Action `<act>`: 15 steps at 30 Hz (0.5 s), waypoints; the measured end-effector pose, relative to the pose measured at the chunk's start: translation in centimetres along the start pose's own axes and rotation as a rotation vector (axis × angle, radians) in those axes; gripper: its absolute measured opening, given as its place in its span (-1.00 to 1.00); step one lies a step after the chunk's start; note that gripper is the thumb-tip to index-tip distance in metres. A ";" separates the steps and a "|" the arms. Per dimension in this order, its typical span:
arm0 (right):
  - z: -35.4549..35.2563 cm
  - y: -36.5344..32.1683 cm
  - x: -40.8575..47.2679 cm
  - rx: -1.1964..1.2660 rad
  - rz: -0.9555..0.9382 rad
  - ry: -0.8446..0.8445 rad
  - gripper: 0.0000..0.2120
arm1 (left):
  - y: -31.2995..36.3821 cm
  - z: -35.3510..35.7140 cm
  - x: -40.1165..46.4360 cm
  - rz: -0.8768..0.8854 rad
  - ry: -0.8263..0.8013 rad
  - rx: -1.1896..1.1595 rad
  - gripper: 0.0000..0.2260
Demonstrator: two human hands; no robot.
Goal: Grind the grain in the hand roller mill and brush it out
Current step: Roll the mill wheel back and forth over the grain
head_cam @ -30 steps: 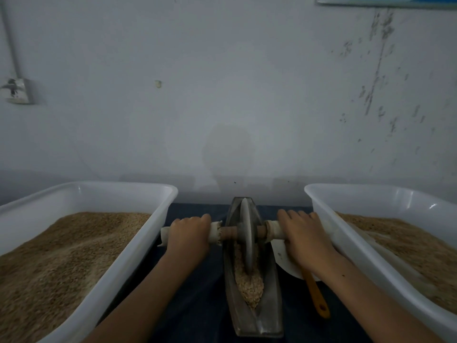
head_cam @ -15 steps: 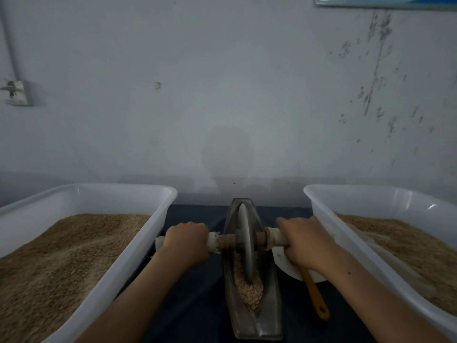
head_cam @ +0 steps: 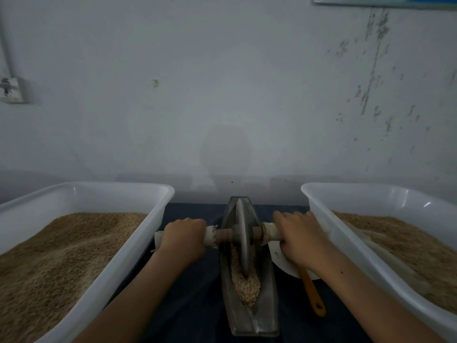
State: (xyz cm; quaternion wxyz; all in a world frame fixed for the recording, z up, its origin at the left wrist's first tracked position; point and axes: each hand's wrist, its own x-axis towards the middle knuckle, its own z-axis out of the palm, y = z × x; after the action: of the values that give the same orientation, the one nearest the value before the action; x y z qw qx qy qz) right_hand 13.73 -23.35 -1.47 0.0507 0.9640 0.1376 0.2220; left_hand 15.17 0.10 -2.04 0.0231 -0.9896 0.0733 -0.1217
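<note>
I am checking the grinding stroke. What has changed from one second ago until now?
Both hands, left hand and right hand, rolled the wheel by its axle toward the person along the trough. The fingers, flatter before, now curl round the wrapped handles. The grain, both tubs and the orange-handled tool stayed in place.

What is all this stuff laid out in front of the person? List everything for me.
Trough: one, grey metal, centre, boat-shaped.
Wheel: one, grey disc, upright in the trough.
Axle: one, brown, through the wheel, ends wrapped in white.
Grain: pale heap, near half of the trough.
Tubs: two, white, left and right, both holding brown grain.
Plate: one, white, right of the trough.
Orange handle: one, beside the plate; what tool it belongs to is hidden.
Cloth: dark blue, under everything.
Left hand: grips the axle's left end.
Right hand: grips the right end.
</note>
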 end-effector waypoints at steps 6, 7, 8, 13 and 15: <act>-1.6 -0.2 -0.1 0.025 -0.037 -0.079 -0.80 | -0.5 -0.2 0.1 0.016 -0.192 -0.009 -0.74; -1.8 -0.2 -0.1 0.031 -0.041 -0.096 -0.80 | -0.6 -0.2 0.2 0.018 -0.211 -0.013 -0.73; -1.9 -0.2 -0.1 0.037 -0.046 -0.109 -0.81 | -0.6 -0.2 0.3 0.020 -0.218 -0.014 -0.74; -1.2 0.1 -0.2 0.055 -0.046 -0.067 -0.78 | -0.4 -0.1 0.2 0.020 -0.107 -0.003 -0.80; -0.6 0.4 -0.2 0.059 -0.037 -0.053 -0.75 | -0.1 0.0 0.2 0.027 0.001 0.018 -0.82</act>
State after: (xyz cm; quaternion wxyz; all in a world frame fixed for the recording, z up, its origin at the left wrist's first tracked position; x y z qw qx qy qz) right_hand 13.38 -23.76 -0.94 0.0300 0.9679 0.1608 0.1911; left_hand 15.41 0.17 -1.93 0.0334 -0.9882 0.0858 -0.1227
